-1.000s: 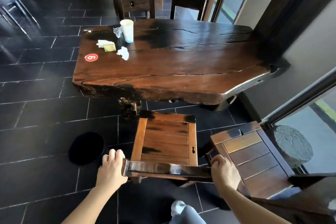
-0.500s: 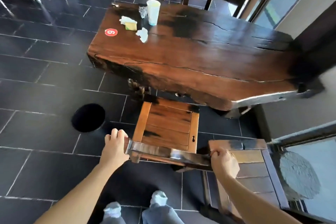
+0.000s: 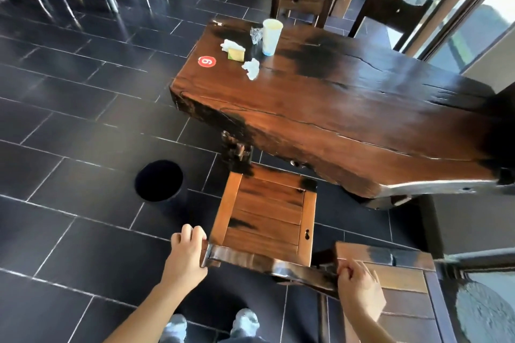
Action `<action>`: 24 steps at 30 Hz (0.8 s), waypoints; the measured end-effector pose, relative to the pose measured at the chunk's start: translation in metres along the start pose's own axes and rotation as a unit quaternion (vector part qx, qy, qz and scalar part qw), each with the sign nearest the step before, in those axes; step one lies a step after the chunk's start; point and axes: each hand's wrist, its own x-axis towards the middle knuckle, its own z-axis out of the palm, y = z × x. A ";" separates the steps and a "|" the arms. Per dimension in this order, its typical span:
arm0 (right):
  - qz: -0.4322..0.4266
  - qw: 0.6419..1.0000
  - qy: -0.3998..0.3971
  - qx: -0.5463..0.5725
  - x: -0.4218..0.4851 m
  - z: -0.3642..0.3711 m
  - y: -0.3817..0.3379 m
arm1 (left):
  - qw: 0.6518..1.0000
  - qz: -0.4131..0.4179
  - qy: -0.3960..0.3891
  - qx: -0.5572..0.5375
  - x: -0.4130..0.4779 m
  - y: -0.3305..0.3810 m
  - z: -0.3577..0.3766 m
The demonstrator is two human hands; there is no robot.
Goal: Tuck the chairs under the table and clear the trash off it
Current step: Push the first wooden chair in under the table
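Head view, looking forward and down. At left, a round black disc [image 3: 158, 180] was seen on the dark tiled floor [image 3: 69, 120], well apart from the furniture. Beside it, the left hand [image 3: 187, 252] was wrapped over the left end of the top rail [image 3: 259, 260] of the near chair [image 3: 267, 214], fingers curled on the wood. The chair's seat was pointed at the table [image 3: 362, 125]; only its front edge was reached by the slab's near edge, and most of the seat was left uncovered. Farther back, near the table's left end, the trash was grouped: a white napkin [image 3: 230, 44], a yellow packet [image 3: 236, 53], a crumpled tissue [image 3: 251, 68], a clear wrapper [image 3: 256, 34] and an upright paper cup [image 3: 271, 36], beside a red number sticker [image 3: 207, 61]. To the right, the right hand [image 3: 359, 288] was closed on the rail's other end, though its fingers were blurred. Just beside it, a second chair [image 3: 395, 278] was stood clear of the table. The step in hand was judged to be the tucking of the near chair, barely begun. A straight, even push from both hands would be called for next, with the seat steered clear of the table's pedestal [image 3: 237, 153]; the second chair and the trash were left to be dealt with.
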 end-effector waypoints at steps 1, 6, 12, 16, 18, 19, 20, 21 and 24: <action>0.004 1.000 -0.001 -0.005 0.001 0.001 0.000 | 1.000 -0.002 -0.006 0.004 0.001 0.000 0.000; 0.016 1.000 -0.012 -0.016 0.005 0.001 0.002 | 0.999 -0.006 -0.037 0.020 0.003 0.002 -0.003; 0.008 1.000 -0.008 -0.011 0.000 0.000 0.001 | 0.999 -0.011 -0.045 0.022 0.001 0.002 -0.006; -0.021 0.999 -0.023 -0.016 -0.003 -0.002 0.003 | 0.999 -0.013 -0.046 0.014 -0.001 0.006 -0.012; -0.039 0.997 -0.052 -0.045 -0.003 -0.004 0.008 | 0.998 -0.018 -0.059 0.008 -0.002 0.010 -0.017; -0.043 0.995 -0.069 -0.060 -0.002 -0.005 0.012 | 0.997 -0.019 -0.069 0.003 -0.002 0.011 -0.020; -0.047 0.993 -0.086 -0.070 -0.002 -0.007 0.014 | 0.997 -0.018 -0.079 -0.002 -0.002 0.011 -0.022; -0.052 0.990 -0.102 -0.077 0.000 -0.010 0.015 | 0.996 -0.014 -0.087 -0.003 -0.001 0.010 -0.023; -0.045 0.988 -0.125 -0.084 0.000 -0.019 0.009 | 0.994 -0.005 -0.110 -0.005 0.001 0.007 -0.026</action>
